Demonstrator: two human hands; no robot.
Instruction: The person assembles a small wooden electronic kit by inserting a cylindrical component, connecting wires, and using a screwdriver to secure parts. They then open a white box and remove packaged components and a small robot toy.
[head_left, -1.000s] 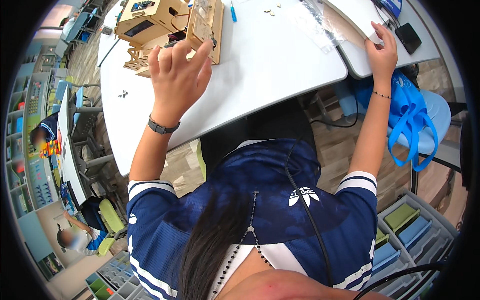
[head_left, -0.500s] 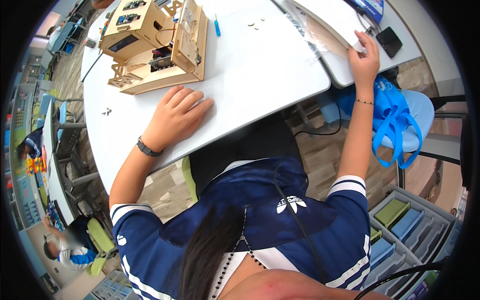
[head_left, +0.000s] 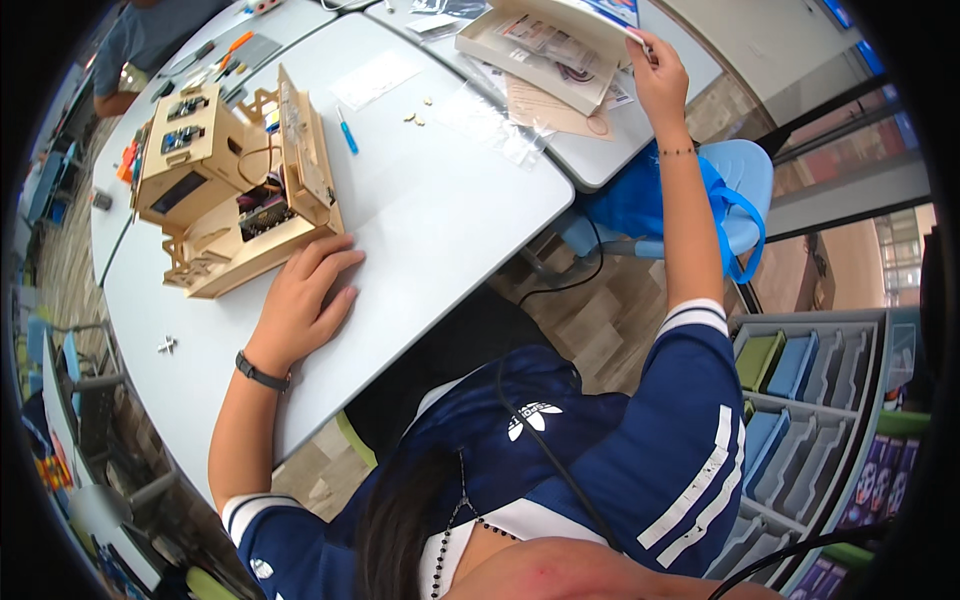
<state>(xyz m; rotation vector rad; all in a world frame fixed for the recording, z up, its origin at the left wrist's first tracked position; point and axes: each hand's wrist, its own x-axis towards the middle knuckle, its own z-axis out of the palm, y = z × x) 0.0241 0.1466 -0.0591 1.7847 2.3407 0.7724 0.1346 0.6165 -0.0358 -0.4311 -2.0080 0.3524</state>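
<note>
My left hand (head_left: 303,303) lies on the white table with its fingers spread, holding nothing. Its fingertips are right by the front edge of a wooden model house (head_left: 240,190), which has small circuit boards on its roof and wires inside. At the right, my right hand (head_left: 660,82) pinches the edge of a raised box lid (head_left: 590,28). Below that lid lies the open white box (head_left: 498,52) with a clear packet (head_left: 548,45) and some wire in it. Brown paper sheets (head_left: 550,108) stick out from under the box.
A blue screwdriver (head_left: 347,131) and small wooden bits (head_left: 414,119) lie beyond the model. Clear plastic bags (head_left: 512,135) spread near the table seam. A small metal part (head_left: 167,345) sits at left. A blue chair (head_left: 745,185) holds a blue bag (head_left: 640,195). Another person (head_left: 150,50) is at the far left.
The view has swung to the right. My right hand has raised the lid's edge, and the inside of the box now shows. The left hand still rests beside the model.
</note>
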